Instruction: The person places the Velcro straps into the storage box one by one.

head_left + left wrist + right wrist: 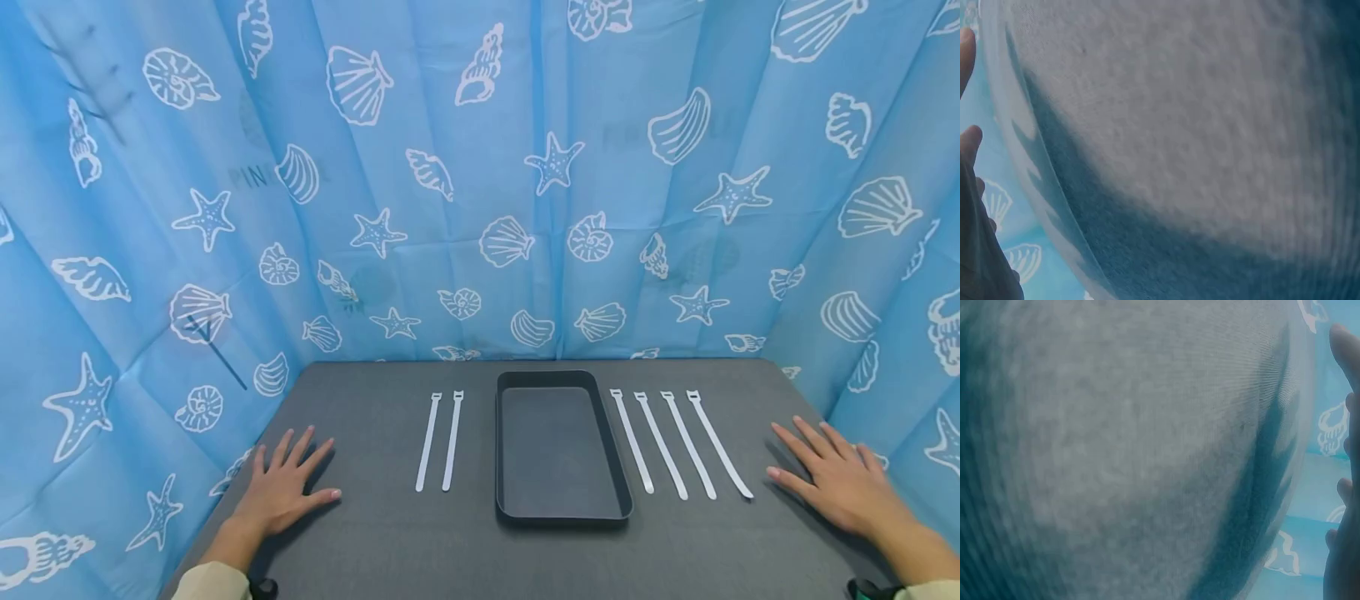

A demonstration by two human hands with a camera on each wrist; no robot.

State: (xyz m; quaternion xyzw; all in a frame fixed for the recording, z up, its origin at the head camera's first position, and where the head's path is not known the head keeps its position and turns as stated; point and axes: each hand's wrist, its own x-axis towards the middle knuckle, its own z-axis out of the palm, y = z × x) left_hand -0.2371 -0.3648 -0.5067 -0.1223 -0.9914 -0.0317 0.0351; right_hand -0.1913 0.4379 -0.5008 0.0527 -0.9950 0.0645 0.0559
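In the head view my left hand [281, 485] is at the table's left side, fingers spread and holding nothing. My right hand [843, 483] is at the right side, its fingers spread too, with nothing in its grasp. Between them lies a dark rectangular tray [558, 450] with a low rim. Two white cable straps [427, 442] with slotted heads lie left of the tray, nearer my left hand. Several more white straps [686, 446] lie side by side on its right; the outermost curls up a little at its lower end. Each wrist view catches only fingers at its outer edge.
A grey table [397, 550] with rounded far corners carries everything. Behind it and along both sides hangs a blue curtain [480, 183] with white shells and starfish, close against the table's edges.
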